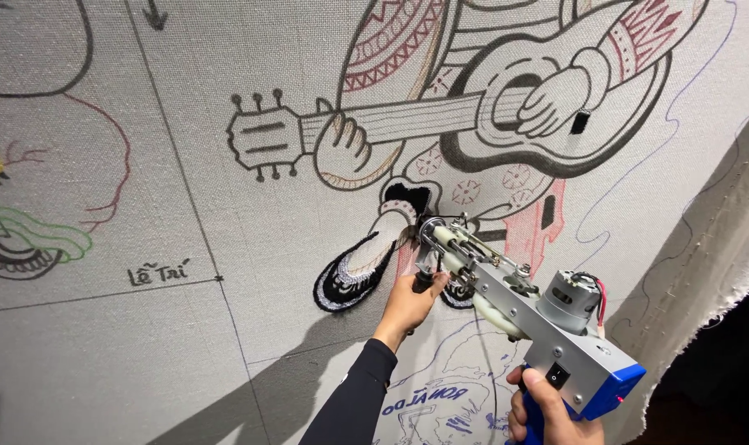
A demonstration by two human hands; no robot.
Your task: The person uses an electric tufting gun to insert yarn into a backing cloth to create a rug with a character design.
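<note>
Tufting gun (518, 309) is pressing its needle into the stretched cloth (226, 346) right of the black tufted shoe (351, 276); left hand (407, 303) is clamped on its front handle, right hand (543, 408) on the blue grip. Slackening pressure could be tearing the cloth, I'd judge.

Grey-and-blue tufting gun (522, 317), tilted, its needle tip against stretched cloth (251, 247).

We count one tufting gun (522, 317), two hands, the left hand (407, 303) and the right hand (547, 412), on it, and one tufting cloth (226, 346) with one tufted black shoe (354, 272).
</note>
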